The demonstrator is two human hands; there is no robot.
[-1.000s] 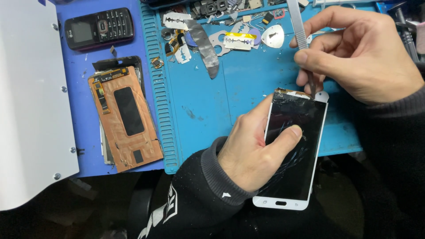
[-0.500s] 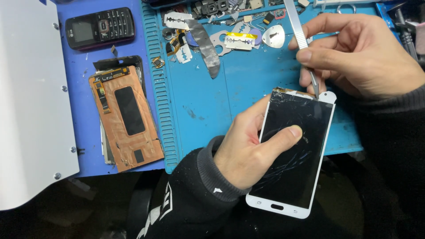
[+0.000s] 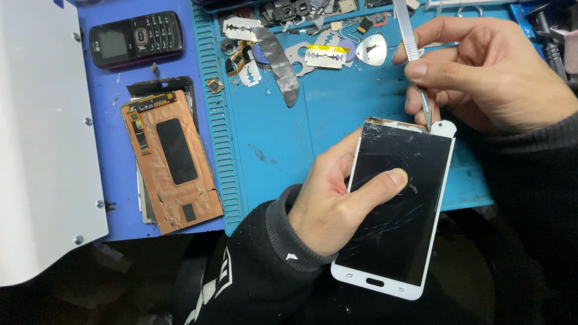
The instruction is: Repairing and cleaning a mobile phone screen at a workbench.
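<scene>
While the left hand (image 3: 328, 207) grips the cracked white phone screen (image 3: 394, 210) above the blue mat's (image 3: 283, 144) near edge, the right hand (image 3: 487, 75) pinches metal tweezers (image 3: 412, 54), tips touching the screen's top corner.

Bright even overhead light on the mat (image 3: 289, 144), soft shadows. Faint glare on the screen (image 3: 397, 204). Sharp focus mostly; bottom edge dark, detail possibly lost there.

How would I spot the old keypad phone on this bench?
Start at the big white panel on the left, then look to the darker blue mat beside it. At that mat's top lies the keypad phone, black, small, with buttons; the copper-backed screen panel below it has none.
</scene>
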